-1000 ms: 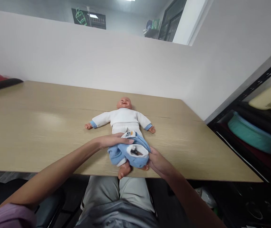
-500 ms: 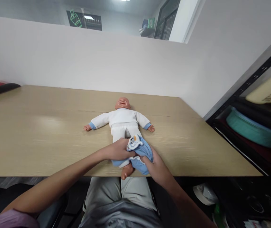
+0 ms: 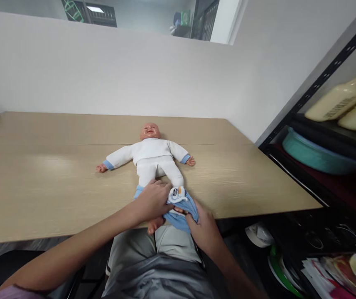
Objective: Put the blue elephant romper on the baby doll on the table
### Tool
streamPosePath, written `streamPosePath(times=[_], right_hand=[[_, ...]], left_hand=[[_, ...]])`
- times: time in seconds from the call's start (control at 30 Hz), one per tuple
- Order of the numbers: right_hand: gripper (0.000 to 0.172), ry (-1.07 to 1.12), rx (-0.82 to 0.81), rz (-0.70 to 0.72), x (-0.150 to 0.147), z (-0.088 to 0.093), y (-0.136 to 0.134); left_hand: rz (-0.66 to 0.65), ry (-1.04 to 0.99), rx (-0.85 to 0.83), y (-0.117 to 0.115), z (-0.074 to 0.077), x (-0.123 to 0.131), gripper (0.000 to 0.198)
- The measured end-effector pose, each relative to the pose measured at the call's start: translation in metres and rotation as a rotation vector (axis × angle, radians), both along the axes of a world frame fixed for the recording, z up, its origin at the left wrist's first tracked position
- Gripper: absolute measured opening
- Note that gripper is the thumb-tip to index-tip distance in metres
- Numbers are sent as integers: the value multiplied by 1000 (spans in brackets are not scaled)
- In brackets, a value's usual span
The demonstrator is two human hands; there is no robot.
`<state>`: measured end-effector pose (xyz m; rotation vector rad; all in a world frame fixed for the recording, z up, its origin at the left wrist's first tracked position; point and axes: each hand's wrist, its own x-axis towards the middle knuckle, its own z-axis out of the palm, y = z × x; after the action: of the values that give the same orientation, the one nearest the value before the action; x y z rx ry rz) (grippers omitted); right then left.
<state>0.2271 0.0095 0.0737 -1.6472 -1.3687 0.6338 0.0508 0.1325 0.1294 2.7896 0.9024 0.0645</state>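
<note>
A baby doll (image 3: 153,151) lies on its back, its head away from me, in a white outfit with blue cuffs. Bunched around its leg on my right is a blue baby garment (image 3: 182,222) with white trim and a cartoon-face patch. My left hand (image 3: 154,199) rests across the doll's lower legs, its fingers closed on the garment's left edge. On the other side, my right hand (image 3: 204,226) grips the right edge with the thumb on top. Part of the doll's foot shows inside the garment's opening. The other bare foot (image 3: 155,224) sticks out at the table edge.
The wooden table (image 3: 56,182) meets a white wall (image 3: 103,70) at the back. To the right stands a black shelf (image 3: 293,114) with cream-coloured bottles (image 3: 336,101) and a teal basin (image 3: 317,153). My lap (image 3: 134,249) is just below the table's front edge.
The doll's leg on my right and the garment have come apart from the other leg. Toes now show in the garment's opening. My head view has shifted slightly right and down.
</note>
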Motion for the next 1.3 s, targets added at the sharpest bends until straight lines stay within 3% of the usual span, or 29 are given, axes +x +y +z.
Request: streamPosePath(times=[0.1,0.23,0.37,0.5,0.67,0.77,0.93,1.07,1.3], right_hand=[[30,9,4,61,-4,1,9],[23,-82,124,92,-9,0,25],[40,-150,275,146,-8,4,39],[59,-179,325,232,-4,14,45],[69,-183,366,349,-1,25,56],[65,-208,441,360,4,28,72],[58,-222,501,410,24,32,108],[43,-317,515,513,40,38,135],[23,-31,257,759,57,42,167]], left_hand=[[12,-143,-89,9,-1,-8,16],[-13,-346,-336,25,1,-19,14],[21,-430,-517,38,3,-30,23],[32,-487,-588,45,3,-35,28],[44,-597,-658,53,5,-36,33],[-25,-627,-710,60,6,-37,37],[-179,-608,-645,76,8,-43,37],[-180,-584,-483,87,4,-49,29],[-170,-536,-370,91,1,-54,30]])
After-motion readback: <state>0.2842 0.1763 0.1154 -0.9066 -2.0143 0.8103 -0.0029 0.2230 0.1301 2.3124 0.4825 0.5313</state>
